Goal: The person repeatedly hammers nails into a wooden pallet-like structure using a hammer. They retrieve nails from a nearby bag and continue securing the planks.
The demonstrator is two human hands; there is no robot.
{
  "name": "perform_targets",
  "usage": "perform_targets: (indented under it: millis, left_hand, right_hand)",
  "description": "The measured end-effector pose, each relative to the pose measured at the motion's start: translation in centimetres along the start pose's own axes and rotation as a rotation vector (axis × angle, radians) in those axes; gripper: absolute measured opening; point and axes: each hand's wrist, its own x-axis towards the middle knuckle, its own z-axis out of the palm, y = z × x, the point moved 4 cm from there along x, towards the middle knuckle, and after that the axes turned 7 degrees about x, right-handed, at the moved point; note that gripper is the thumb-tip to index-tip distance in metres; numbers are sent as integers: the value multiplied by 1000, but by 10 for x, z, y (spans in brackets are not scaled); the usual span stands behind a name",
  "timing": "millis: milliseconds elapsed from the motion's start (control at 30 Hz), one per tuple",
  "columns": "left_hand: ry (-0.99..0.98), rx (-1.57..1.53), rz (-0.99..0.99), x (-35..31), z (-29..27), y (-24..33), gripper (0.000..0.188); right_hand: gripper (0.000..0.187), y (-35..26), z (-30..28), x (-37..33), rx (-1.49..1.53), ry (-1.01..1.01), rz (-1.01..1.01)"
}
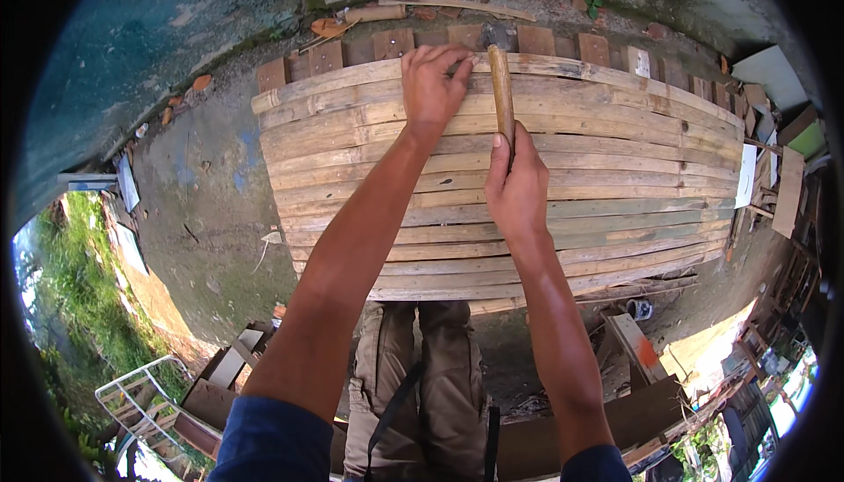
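My right hand (pixel 519 183) is wrapped round the wooden handle of a hammer (pixel 501 86), whose dark head lies at the far edge of a bamboo slat panel (pixel 598 165). Just left of the hammer, my left hand (pixel 432 86) rests at the panel's farthest slat. Its thumb and forefinger are pinched together close to the hammer head; whatever sits between them is too small to make out. The split bamboo slats run side by side from left to right, with narrow gaps between some. Short wooden blocks (pixel 393 44) show in a row beyond the far slat.
A rough wall (pixel 132 51) stands at the left and back. Wood strips (pixel 457 7) and dry leaves lie along its foot. Boards and scraps (pixel 787 192) are piled at the right. A metal frame (pixel 145 394) stands at the lower left, and a can (pixel 640 310) lies near the panel.
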Motion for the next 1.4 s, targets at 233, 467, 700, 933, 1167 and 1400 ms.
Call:
perform_targets:
  millis: [233, 467, 700, 933, 1167, 1400]
  left_hand:
    - [-86, 10, -3, 2, 1, -1, 17]
    - [-301, 456, -46, -37, -6, 8, 56]
    - [-294, 505, -14, -42, -4, 7, 62]
    - [-286, 498, -14, -40, -6, 8, 66]
    - [-309, 521, -28, -40, -3, 7, 66]
    - [-271, 507, -9, -39, -7, 11, 65]
  right_hand:
    - [34, -14, -7, -3, 45, 97, 17]
    - [36, -21, -12, -6, 31, 101, 133]
    - [33, -12, -10, -9, 24, 106, 13]
    - [32, -6, -9, 2, -46, -33, -21]
    - [36, -9, -5, 8, -4, -46, -36]
    - [38, -24, -9, 6, 71, -5, -43]
